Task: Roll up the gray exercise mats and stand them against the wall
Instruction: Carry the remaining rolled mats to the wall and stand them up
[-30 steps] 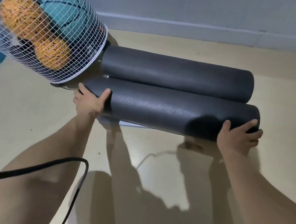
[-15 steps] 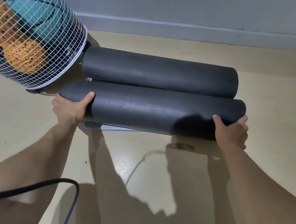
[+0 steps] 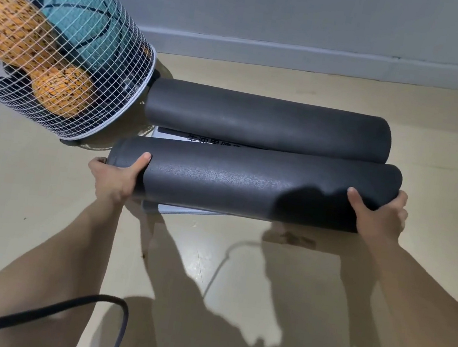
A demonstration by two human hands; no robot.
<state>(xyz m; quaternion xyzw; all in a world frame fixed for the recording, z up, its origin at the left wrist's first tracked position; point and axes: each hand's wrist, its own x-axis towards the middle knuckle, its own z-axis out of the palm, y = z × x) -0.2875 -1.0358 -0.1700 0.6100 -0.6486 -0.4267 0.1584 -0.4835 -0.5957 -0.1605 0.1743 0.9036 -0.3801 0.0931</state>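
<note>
Now the near mat [image 3: 249, 187] has come away from the far mat [image 3: 267, 120], and a thin gap shows between them. Before, the two rolls lay pressed side by side.

The floor [image 3: 444, 143] is tan and shiny, and a gray wall [image 3: 301, 14] runs along the back. A white wire basket [image 3: 145, 81] stands at the left, touching the far mat's left end. It holds two orange balls [image 3: 8, 25] and a teal ball [image 3: 80, 11].

Both mats are dark gray, rolled up and lying flat across the floor, near the wall but not leaning on it. I cannot tell if the near mat is off the floor. A white sheet [image 3: 166, 135] with black writing lies under the mats and peeks out in the gap and below the near mat.

The left hand [image 3: 116, 179] grips the near mat's left end, thumb on top. The right hand [image 3: 376, 216] grips the right end the same way, with its fingers curled round the end.

A black cable [image 3: 59, 305] loops across the left arm. A thin white cord [image 3: 218, 268] lies on the floor between the arms.
</note>
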